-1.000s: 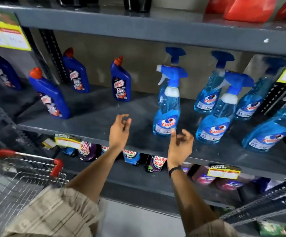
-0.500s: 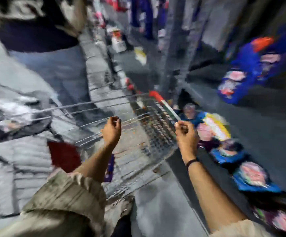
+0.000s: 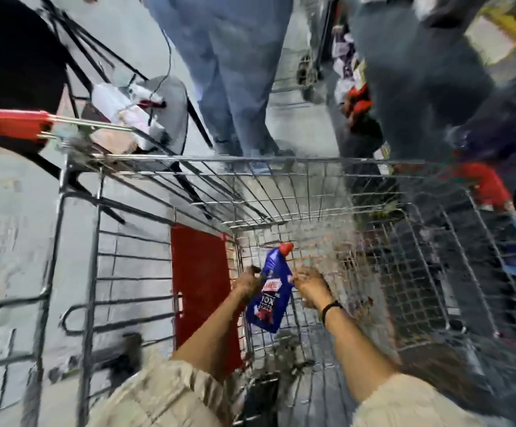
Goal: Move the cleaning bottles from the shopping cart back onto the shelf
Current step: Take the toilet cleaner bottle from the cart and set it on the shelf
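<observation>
Item 1. Red cart handle [image 3: 10, 124]: upper left, on the rim of the shopping cart [image 3: 312, 167]. Not in use.

Item 2. Red flap panel [image 3: 199, 291]: on the cart's near-left end wall, just left of my hands.

Item 3. My left hand [image 3: 246, 283]: deep in the cart, at the left edge of the bottle. Fingers curled in towards it. The frame is smeared; I cannot tell whether they have closed on it or only touch.

Item 4. Blue cleaning bottle [image 3: 270, 292]: one unit, inside the cart between my two hands, red cap [image 3: 286, 248] pointing away from me, label up, tilted. Judged: rigid moulded plastic, smooth and likely slippery; if full, moderately heavy with liquid that shifts. Not fragile, though the cap is the weak point. Best hold: around the waist at the label, thumb opposite fingers, second hand under the base; avoid lifting by the cap.

Item 5. My right hand [image 3: 310, 286]: at the bottle's right edge, black band [image 3: 330, 308] on the wrist. Fingers partly spread, near or touching the plastic; grip not confirmed.

Item 6. No other bottles made out in the cart. The shelf lies out of sight.
</observation>
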A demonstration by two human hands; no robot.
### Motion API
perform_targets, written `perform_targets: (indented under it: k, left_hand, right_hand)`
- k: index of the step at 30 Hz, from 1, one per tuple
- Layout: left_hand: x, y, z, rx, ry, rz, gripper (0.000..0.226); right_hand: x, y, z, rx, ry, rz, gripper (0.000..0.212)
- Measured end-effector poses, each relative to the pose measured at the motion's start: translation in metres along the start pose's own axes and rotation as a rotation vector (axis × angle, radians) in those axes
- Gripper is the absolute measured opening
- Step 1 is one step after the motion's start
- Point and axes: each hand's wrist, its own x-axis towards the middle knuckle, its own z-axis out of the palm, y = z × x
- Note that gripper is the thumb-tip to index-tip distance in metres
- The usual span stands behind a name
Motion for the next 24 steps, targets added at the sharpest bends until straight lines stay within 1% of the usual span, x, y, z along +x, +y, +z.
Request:
perform_targets:
  k: [4,5,7,8,11,14,16,19,21,22,24]
  left_hand:
    - [0.035,-0.012,0.013,0.037,0.011,-0.015,0.048]
    - [0.037,-0.014,0.015,0.025,0.013,-0.019,0.051]
    - [0.043,-0.018,0.020,0.020,0.012,-0.023,0.058]
    - [0.047,-0.023,0.023,0.024,0.010,-0.036,0.055]
    - [0.050,-0.029,0.028,0.006,0.036,-0.047,0.043]
    - [0.049,-0.028,0.030,0.003,0.075,-0.028,0.040]
    - [0.042,-0.026,0.030,-0.055,0.069,-0.032,0.039]
    - [0.024,-0.013,0.028,-0.146,0.005,-0.036,0.037]
    - [0.010,-0.004,0.026,-0.185,-0.033,-0.024,0.034]
    - [-0.009,0.014,0.023,-0.190,-0.071,0.020,0.031]
    - [-0.023,0.029,0.020,-0.228,-0.110,0.081,0.022]
  right_hand:
    - [0.025,0.022,0.014,0.074,-0.008,0.136,0.043]
    - [0.029,0.025,0.018,0.115,-0.013,0.149,0.041]
    - [0.039,0.030,0.025,0.159,-0.036,0.142,0.029]
    - [0.041,0.030,0.029,0.175,-0.045,0.137,0.026]
    - [0.050,0.036,0.037,0.254,-0.059,0.114,0.038]
    - [0.051,0.041,0.040,0.280,-0.016,0.124,0.028]
    - [0.047,0.040,0.036,0.233,0.012,0.127,0.037]
    - [0.031,0.027,0.014,0.158,0.034,0.082,0.054]
    - [0.024,0.020,0.002,0.114,0.015,0.046,0.058]
    - [0.005,0.011,-0.017,0.111,0.038,0.016,0.059]
    - [-0.005,0.001,-0.032,0.111,0.015,-0.022,0.061]
